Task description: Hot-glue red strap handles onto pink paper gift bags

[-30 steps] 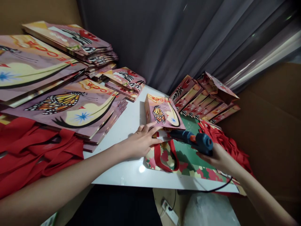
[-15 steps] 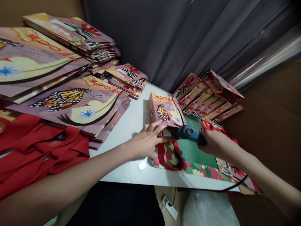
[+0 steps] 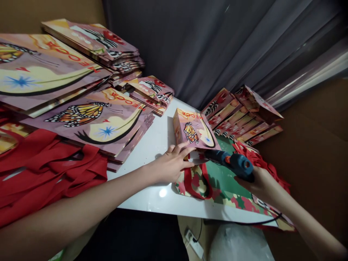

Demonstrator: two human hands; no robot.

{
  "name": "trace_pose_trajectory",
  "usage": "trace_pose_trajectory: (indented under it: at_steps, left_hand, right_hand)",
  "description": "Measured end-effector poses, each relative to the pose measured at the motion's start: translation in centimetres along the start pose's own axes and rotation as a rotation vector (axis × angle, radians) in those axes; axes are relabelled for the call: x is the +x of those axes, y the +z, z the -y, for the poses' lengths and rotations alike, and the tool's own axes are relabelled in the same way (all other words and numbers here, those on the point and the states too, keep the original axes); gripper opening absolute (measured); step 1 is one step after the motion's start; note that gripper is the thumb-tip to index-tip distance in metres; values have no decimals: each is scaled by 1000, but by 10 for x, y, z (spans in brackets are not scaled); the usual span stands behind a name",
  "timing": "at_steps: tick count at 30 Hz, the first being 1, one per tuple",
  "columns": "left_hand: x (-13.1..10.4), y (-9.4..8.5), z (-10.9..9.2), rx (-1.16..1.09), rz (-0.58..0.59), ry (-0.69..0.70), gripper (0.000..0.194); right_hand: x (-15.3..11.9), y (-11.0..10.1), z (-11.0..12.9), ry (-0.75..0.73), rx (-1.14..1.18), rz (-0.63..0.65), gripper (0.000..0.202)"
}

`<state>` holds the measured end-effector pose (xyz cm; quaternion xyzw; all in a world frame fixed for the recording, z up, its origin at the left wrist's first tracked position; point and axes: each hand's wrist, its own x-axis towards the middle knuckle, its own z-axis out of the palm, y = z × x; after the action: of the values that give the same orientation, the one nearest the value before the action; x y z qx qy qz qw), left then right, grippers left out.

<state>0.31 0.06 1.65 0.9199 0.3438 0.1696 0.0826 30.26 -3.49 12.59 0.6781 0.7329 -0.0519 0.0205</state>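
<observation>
A small MECCA paper bag [image 3: 193, 131] with a butterfly print lies on its side, its mouth towards me. At that mouth my left hand [image 3: 174, 164] holds the bag's edge, fingers and thumb on its near rim. My right hand [image 3: 251, 181] grips a dark blue glue gun [image 3: 239, 166] with orange parts. The gun's nozzle points left into the bag's opening; its tip is hidden. Under the bag lies a green bag with a patterned border [image 3: 231, 181], its red ribbon handle [image 3: 190, 185] looping near my left hand.
Stacks of flat printed bags [image 3: 100, 121] and a pile of red ribbon straps [image 3: 54, 170] cover the left side. Several upright bags [image 3: 233, 114] stand at the back right, by a grey curtain [image 3: 190, 47]. More red ribbon [image 3: 272, 170] lies at right. A power strip [image 3: 194, 243] is below the table.
My right hand has drawn the glue gun a little to the right and down, tilting it. My left hand stays at the bag's mouth. The view has shifted slightly.
</observation>
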Motion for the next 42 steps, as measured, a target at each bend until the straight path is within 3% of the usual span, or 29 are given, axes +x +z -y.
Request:
trace_pose_trajectory:
  at_steps: [7, 16, 28, 38, 42]
  left_hand:
    - [1, -1, 1, 32, 20, -9, 59]
    - [-1, -2, 1, 17, -21, -12, 59]
    - [-2, -2, 1, 62, 7, -25, 69]
    - [-1, 0, 2, 35, 24, -27, 61]
    - [-1, -2, 1, 39, 34, -38, 61]
  right_hand:
    - [-2, 16, -9, -60, 230, -37, 27]
    - [4, 17, 3, -38, 563, 79, 35]
    - [27, -10, 9, 101, 491, 430, 36]
    - [13, 0, -13, 125, 537, 325, 38]
    - [-7, 13, -12, 278, 638, 260, 39]
